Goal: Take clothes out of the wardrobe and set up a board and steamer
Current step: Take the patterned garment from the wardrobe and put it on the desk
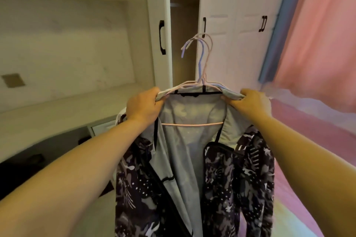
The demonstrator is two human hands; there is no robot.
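A patterned jacket [192,159] on stacked hangers [202,67] is held up before the open wardrobe [183,25], pinched at each shoulder by the left hand [143,106] and right hand [252,103]. The loose hangers could be dropped if tilted.

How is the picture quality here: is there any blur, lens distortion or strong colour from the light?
Head view: the wide-angle lens bends the wardrobe edges and stretches the forearms near the bottom corners; the pink curtain and the shelves at left are soft and smeared; the jacket and both hands, left hand and right hand, look fairly sharp; the light is warm and dim, pink at right.
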